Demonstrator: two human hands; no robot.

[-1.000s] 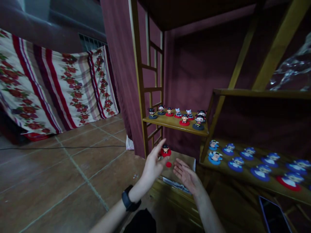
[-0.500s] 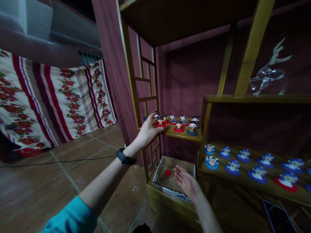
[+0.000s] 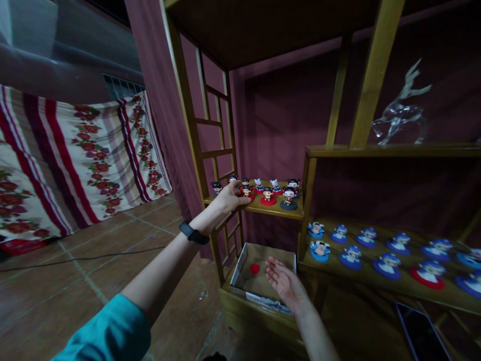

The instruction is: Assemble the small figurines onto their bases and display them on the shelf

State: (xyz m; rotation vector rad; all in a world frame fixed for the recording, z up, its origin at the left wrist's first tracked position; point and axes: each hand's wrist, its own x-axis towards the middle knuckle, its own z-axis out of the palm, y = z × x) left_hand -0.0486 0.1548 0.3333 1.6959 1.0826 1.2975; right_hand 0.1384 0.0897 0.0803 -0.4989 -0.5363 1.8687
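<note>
My left hand (image 3: 227, 198) reaches onto the small upper shelf (image 3: 259, 206), thumb and forefinger closed round a small figurine (image 3: 246, 191) with a red round base. Part of that base is hidden by the fingers. To its right stands another red-based figurine (image 3: 268, 196), then a black-haired figurine (image 3: 289, 197) on a dark base. Two white-headed figurines (image 3: 275, 185) are in the row behind. Beside my wrist is a dark-based figurine (image 3: 216, 187). My right hand (image 3: 285, 283) is held over a shallow cardboard box (image 3: 240, 278), palm up, fingers stretched out and holding nothing.
Inside the box lies a red disc (image 3: 254, 269). Several blue-based figurines (image 3: 351, 256) fill the lower right shelf. A clear glass deer (image 3: 402, 113) stands above them. A phone (image 3: 421, 328) lies at lower right; a black cable (image 3: 82, 258) crosses the floor.
The camera view has turned a little to the right. My left hand has brought the red-based figurine slightly right and lower, closer to its red-based neighbour. My right hand stays open over the box.
</note>
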